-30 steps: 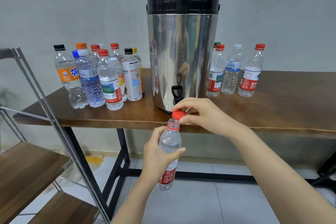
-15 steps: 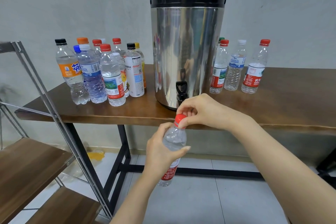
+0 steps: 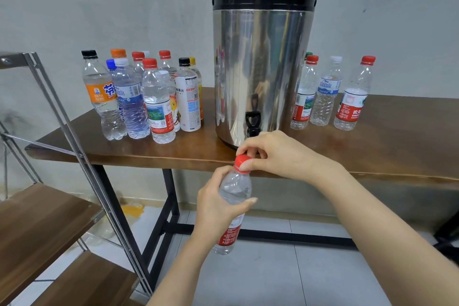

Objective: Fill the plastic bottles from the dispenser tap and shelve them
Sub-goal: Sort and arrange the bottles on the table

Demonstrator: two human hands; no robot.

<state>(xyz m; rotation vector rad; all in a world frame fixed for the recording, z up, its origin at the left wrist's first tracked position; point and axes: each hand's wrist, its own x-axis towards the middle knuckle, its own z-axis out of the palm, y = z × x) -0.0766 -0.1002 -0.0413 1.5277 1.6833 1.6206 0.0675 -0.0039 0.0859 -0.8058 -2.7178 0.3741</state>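
Note:
My left hand (image 3: 218, 208) grips a clear plastic bottle (image 3: 234, 191) with a red label, held upright in front of the table edge. My right hand (image 3: 273, 154) pinches the red cap (image 3: 242, 162), which sits on the bottle's neck. Just behind them the steel dispenser (image 3: 263, 62) with a black lid stands on the wooden table (image 3: 397, 146); its black tap (image 3: 252, 123) is right above my right hand. The bottle looks filled with water.
Several capped bottles (image 3: 139, 97) cluster left of the dispenser and three or so bottles (image 3: 325, 94) stand to its right. A metal-framed shelf (image 3: 42, 221) with wooden boards stands at the lower left. Tiled floor lies below.
The red cap came down from beside the bottle mouth onto the neck, and my right hand now pinches it there. The bottle stayed in my left hand.

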